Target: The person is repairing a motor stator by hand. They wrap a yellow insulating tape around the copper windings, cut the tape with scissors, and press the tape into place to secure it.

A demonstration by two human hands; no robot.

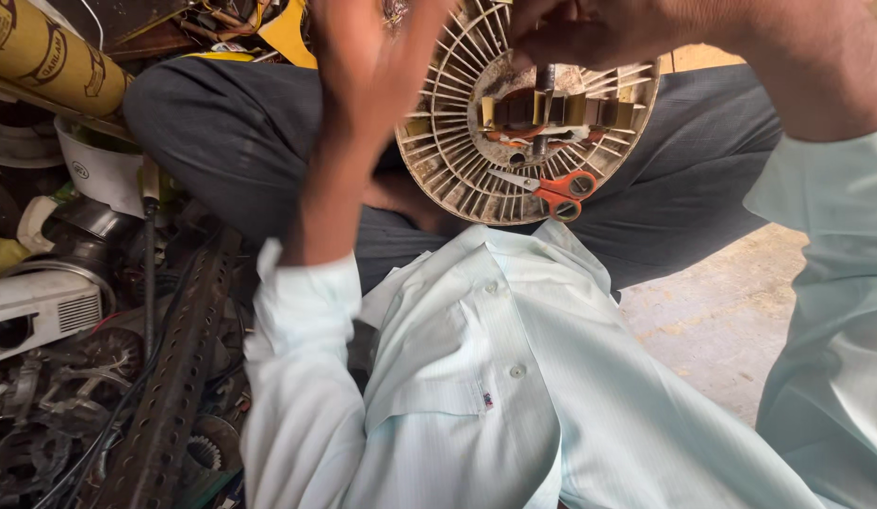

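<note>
A round, dusty cream fan guard [448, 141] with a motor stator [551, 111] at its centre rests on my lap, between my crossed legs in dark trousers. My left hand [363, 85] is raised in front of the guard's left side, fingers spread, holding nothing. My right hand [589, 28] reaches in from the upper right, with its fingers closed over the top of the stator's metal shaft [544, 80]. Orange-handled scissors [556, 188] lie on the lower part of the guard.
A perforated dark metal angle bar [174, 377] lies at the lower left among metal scrap and motor parts. A white bucket [99, 170], a yellow cardboard tube [52, 57] and a white appliance [38, 311] sit at the left. Bare concrete floor [721, 320] is at the right.
</note>
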